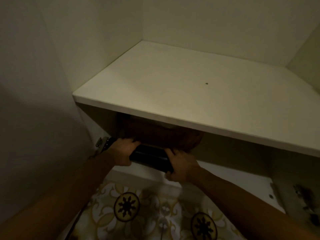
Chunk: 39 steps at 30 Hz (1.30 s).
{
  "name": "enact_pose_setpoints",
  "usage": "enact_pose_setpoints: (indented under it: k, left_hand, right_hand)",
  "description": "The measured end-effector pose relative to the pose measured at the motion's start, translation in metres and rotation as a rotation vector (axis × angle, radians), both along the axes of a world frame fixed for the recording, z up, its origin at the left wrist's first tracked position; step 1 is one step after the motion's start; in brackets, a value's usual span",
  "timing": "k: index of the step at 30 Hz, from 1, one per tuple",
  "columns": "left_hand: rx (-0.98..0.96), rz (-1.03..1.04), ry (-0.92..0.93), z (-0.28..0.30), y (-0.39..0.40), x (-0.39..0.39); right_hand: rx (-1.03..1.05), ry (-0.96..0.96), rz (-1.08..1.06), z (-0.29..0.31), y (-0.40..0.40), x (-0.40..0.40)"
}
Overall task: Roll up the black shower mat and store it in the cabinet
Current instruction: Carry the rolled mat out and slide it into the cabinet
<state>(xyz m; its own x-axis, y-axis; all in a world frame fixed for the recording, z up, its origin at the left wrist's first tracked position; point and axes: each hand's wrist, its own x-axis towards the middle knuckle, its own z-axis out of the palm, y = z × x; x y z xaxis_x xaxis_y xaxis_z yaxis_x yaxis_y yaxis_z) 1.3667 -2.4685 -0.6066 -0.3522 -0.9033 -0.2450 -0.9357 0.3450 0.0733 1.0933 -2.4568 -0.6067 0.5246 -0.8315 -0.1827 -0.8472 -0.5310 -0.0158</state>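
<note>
The black shower mat [150, 157] is rolled into a tight tube and lies crosswise at the mouth of the lower cabinet compartment. My left hand [122, 152] grips its left end and my right hand [180, 168] grips its right end. The roll sits just in front of a brown woven basket [161, 135] that fills the space under the white shelf [181, 94]. The back of the compartment is hidden in shadow.
The white shelf top holds only a small dark speck [206, 83]. Metal door hinges show at the left [102, 144] and the right [304, 196]. Patterned floor tiles [138, 208] lie below the cabinet's bottom board [225, 177].
</note>
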Motion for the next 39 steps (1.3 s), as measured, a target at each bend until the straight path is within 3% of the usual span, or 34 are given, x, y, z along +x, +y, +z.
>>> enact_pose_setpoints:
  k: [12,27,30,35,39]
  left_hand:
    - [-0.096,-0.012,-0.212,0.001,0.02,0.002]
    - [-0.159,-0.159,-0.232,0.003,0.029,-0.012]
    - [-0.132,-0.127,-0.207,0.004,0.026,-0.012]
    - [-0.125,-0.036,-0.1,0.007,0.053,-0.02]
    - [-0.108,0.083,0.184,0.031,0.099,-0.038]
  right_hand:
    - [0.018,0.023,-0.018,0.002,0.003,-0.011]
    - [0.16,0.013,0.053,0.009,0.008,-0.03]
    - [0.161,0.027,0.03,0.009,0.005,-0.033]
    - [-0.018,0.017,0.0,0.027,0.02,-0.035]
    - [0.021,-0.099,-0.132,0.051,0.064,-0.04]
